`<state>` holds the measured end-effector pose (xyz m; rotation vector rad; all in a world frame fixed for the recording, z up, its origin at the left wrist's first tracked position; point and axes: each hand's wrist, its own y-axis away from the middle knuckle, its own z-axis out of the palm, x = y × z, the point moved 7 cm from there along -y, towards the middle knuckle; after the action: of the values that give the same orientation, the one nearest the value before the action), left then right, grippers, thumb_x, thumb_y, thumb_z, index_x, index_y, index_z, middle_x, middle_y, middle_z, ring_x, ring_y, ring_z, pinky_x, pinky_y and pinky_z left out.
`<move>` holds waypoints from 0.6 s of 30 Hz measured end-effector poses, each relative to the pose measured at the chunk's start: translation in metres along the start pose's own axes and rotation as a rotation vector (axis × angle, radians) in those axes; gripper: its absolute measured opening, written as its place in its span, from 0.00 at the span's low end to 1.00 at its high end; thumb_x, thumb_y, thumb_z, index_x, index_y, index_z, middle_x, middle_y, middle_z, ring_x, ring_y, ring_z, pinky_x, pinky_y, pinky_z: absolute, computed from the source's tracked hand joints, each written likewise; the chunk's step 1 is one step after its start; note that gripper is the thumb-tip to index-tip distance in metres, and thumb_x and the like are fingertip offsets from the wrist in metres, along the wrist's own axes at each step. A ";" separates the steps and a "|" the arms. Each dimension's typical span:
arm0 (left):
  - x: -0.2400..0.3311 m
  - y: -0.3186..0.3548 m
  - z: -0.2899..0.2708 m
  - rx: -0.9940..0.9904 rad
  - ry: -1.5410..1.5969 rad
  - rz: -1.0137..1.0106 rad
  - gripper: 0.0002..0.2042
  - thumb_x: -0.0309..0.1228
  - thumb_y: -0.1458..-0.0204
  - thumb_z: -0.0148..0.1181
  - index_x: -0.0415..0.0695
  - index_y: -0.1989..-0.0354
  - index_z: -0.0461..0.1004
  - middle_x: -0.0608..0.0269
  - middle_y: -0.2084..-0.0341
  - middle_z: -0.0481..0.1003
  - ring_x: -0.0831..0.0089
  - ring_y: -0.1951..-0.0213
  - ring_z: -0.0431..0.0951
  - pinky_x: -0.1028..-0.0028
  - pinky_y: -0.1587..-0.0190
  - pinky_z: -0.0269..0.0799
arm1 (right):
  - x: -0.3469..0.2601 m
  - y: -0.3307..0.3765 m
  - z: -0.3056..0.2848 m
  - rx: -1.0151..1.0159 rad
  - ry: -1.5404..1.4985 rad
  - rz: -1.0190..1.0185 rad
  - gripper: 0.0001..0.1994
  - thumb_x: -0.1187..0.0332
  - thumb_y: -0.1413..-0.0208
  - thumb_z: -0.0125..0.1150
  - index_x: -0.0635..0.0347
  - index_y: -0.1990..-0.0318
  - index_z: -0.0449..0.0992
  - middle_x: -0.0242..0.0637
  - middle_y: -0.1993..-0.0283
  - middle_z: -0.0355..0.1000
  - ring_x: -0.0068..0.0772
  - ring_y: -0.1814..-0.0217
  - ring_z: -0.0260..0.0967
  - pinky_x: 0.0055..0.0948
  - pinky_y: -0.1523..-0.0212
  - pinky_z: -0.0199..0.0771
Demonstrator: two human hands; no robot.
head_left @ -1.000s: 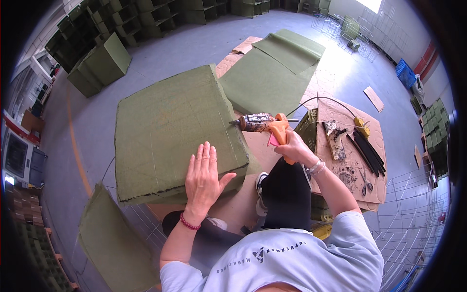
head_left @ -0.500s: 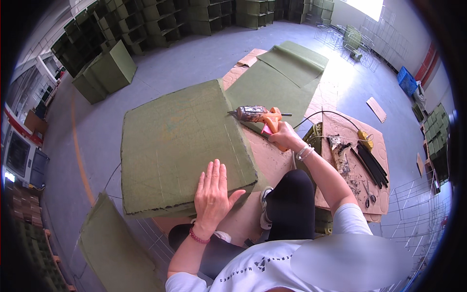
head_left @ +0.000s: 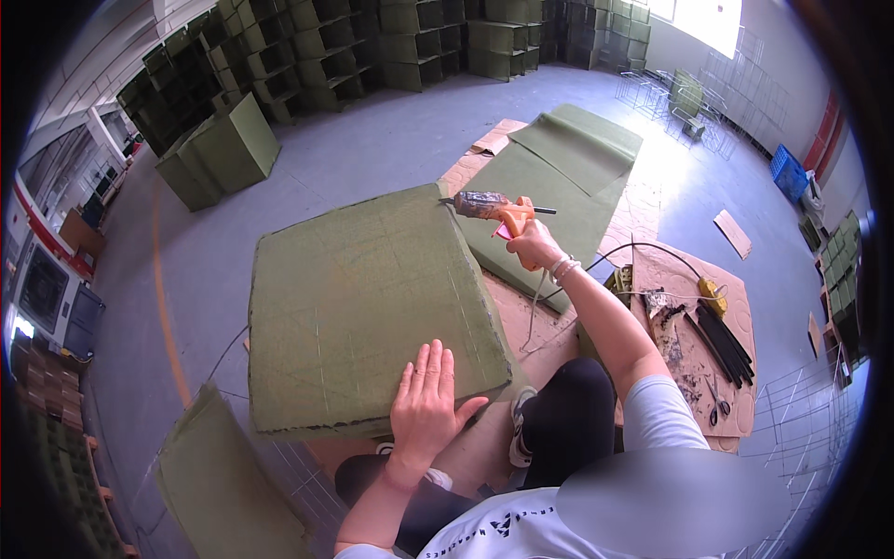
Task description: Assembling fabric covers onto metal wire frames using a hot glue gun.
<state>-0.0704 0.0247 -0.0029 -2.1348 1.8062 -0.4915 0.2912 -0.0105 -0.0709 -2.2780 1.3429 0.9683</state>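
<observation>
A large green fabric-covered panel or box (head_left: 363, 307) lies in front of me, with dark glue-like smears along its edges. My left hand (head_left: 426, 401) rests flat on its near right part, fingers stretched out. My right hand (head_left: 537, 245) grips an orange glue gun (head_left: 510, 216) with a stained barrel and a dark glue stick out of its back. The gun's nozzle points left at the far right corner of the green piece; whether it touches I cannot tell.
Green sheet material (head_left: 568, 168) lies beyond on cardboard. To my right, a cardboard-topped stand (head_left: 689, 326) bears black glue sticks (head_left: 719, 345), scissors (head_left: 717, 401) and a yellow power socket (head_left: 713, 294). A green panel (head_left: 223, 475) leans at the lower left. Green boxes (head_left: 331, 56) are stacked at the back.
The glue gun's nozzle has moved along the right edge to the far corner of the green piece. My left hand stays flat on it. The whole view has shifted slightly.
</observation>
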 end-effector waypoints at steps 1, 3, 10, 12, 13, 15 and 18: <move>0.000 0.000 0.001 0.005 0.006 0.003 0.40 0.62 0.48 0.45 0.32 0.45 0.67 0.46 0.43 0.66 0.54 0.41 0.67 0.58 0.43 0.65 | -0.001 -0.008 0.000 0.022 0.007 -0.002 0.21 0.61 0.69 0.66 0.73 0.70 0.75 0.50 0.69 0.75 0.43 0.66 0.75 0.33 0.61 0.75; 0.000 0.000 0.001 0.009 0.008 0.001 0.40 0.62 0.48 0.46 0.33 0.45 0.67 0.46 0.43 0.67 0.54 0.41 0.68 0.58 0.43 0.66 | -0.007 -0.022 0.003 0.030 0.010 -0.001 0.20 0.62 0.68 0.66 0.73 0.69 0.76 0.52 0.68 0.75 0.45 0.64 0.75 0.34 0.60 0.75; -0.001 -0.001 0.001 0.031 0.018 0.002 0.39 0.62 0.48 0.47 0.33 0.46 0.69 0.46 0.44 0.68 0.54 0.42 0.69 0.58 0.44 0.67 | -0.023 -0.049 0.006 0.068 0.021 -0.018 0.20 0.63 0.66 0.66 0.71 0.67 0.78 0.53 0.66 0.76 0.47 0.61 0.76 0.35 0.58 0.75; -0.001 -0.002 0.000 0.034 0.014 0.004 0.39 0.62 0.48 0.47 0.33 0.46 0.69 0.46 0.44 0.68 0.54 0.43 0.69 0.58 0.44 0.67 | -0.025 -0.050 0.006 0.090 0.018 -0.045 0.19 0.63 0.66 0.66 0.71 0.67 0.78 0.52 0.66 0.76 0.46 0.61 0.76 0.35 0.58 0.75; -0.001 -0.002 -0.001 0.036 0.008 0.005 0.39 0.62 0.48 0.47 0.33 0.46 0.69 0.46 0.44 0.68 0.54 0.43 0.69 0.58 0.44 0.67 | -0.027 -0.049 0.006 0.090 0.009 -0.057 0.19 0.63 0.66 0.65 0.70 0.68 0.77 0.52 0.66 0.76 0.45 0.62 0.76 0.34 0.58 0.75; -0.002 0.000 -0.001 0.041 0.009 0.001 0.39 0.61 0.48 0.48 0.33 0.46 0.69 0.46 0.44 0.68 0.54 0.43 0.69 0.58 0.44 0.67 | -0.029 -0.044 0.002 0.091 0.002 -0.068 0.19 0.63 0.66 0.65 0.70 0.68 0.77 0.51 0.66 0.76 0.45 0.62 0.76 0.34 0.59 0.75; -0.001 0.000 -0.002 0.049 0.005 0.001 0.39 0.61 0.49 0.48 0.33 0.46 0.69 0.47 0.44 0.68 0.54 0.43 0.69 0.58 0.44 0.67 | -0.025 -0.029 -0.004 -0.015 0.039 -0.045 0.19 0.63 0.67 0.66 0.70 0.69 0.77 0.50 0.68 0.76 0.43 0.64 0.76 0.33 0.61 0.75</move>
<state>-0.0712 0.0261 -0.0012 -2.1023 1.7795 -0.5359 0.3100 0.0178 -0.0522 -2.3395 1.2978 0.9269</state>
